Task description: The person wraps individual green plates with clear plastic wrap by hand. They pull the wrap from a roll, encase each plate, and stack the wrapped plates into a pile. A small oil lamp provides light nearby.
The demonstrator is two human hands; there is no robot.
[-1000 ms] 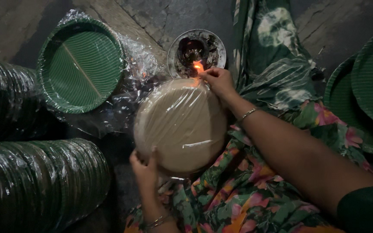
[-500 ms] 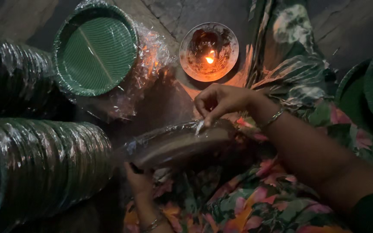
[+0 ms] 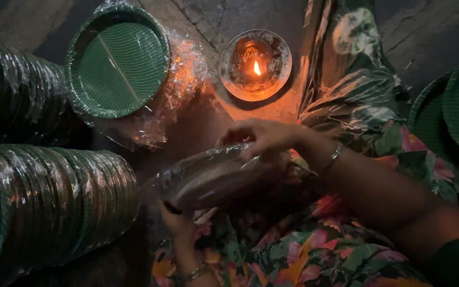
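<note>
While my left hand [image 3: 179,223] grips the plastic-wrapped stack of plates [image 3: 213,178] from beneath, stack tilted nearly edge-on over my lap, long axis rising rightward, my right hand [image 3: 264,138] pinching its wrap, lit candle dish [image 3: 256,66] beyond

A lit lamp dish [image 3: 255,65] sits beyond the wrapped plate stack [image 3: 213,178], with plate rolls [image 3: 54,207] to its left.

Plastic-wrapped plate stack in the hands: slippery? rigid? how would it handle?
The wrapped plate stack is probably slippery, since its film is glossy and wrinkled. It likely stays rigid: it holds a flat disc shape between left hand and right hand. On edge it may roll.
</note>
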